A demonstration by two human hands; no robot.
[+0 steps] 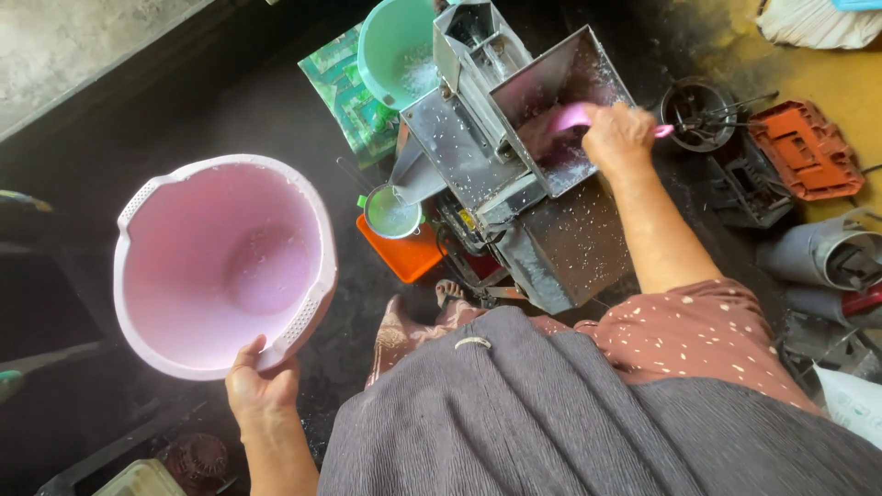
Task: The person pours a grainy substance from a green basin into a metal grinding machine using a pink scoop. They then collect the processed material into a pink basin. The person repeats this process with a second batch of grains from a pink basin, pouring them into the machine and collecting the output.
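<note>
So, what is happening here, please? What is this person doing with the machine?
A person stands over a metal machine dusted with white flakes. The right hand holds a pink scoop inside the machine's open metal hopper, where white material lies. The left hand grips the rim of an empty pink basin, held out to the side and tilted. Behind the machine, a green bowl contains some white material.

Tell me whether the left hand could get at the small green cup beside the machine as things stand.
Probably not yet: the left hand is full, gripping the pink basin by its rim. The path to the small green cup looks open otherwise.
</note>
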